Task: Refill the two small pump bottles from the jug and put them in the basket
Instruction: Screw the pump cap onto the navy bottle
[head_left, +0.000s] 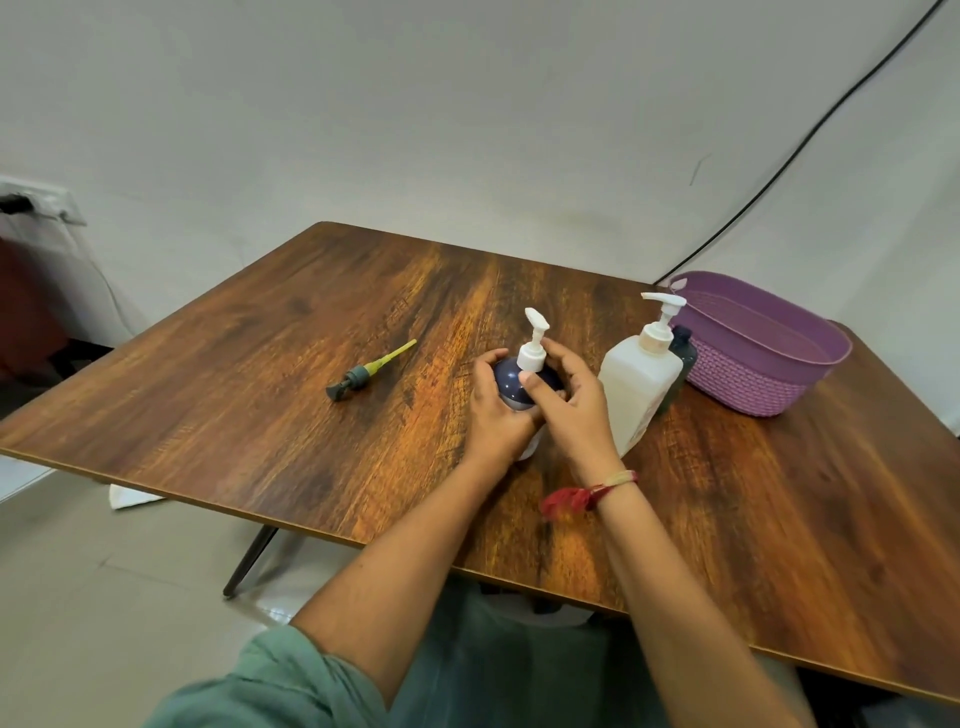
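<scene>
Fingers of the right hand (571, 410) curl round the white plastic pump (535, 345); the left hand (496, 413) grips its round dark-blue bottle (511, 384), upright mid-table. The white plastic jug (636, 384) stands just right of it. The purple woven basket (743, 387) sits beyond, near the right edge of the wooden table (249, 426).

1. The light is soft and even, not very bright.
2. The tabletop (322, 332) shines a little.
3. Shadows are faint.
4. Edges bend, and the whole picture looks slightly fuzzy.
</scene>
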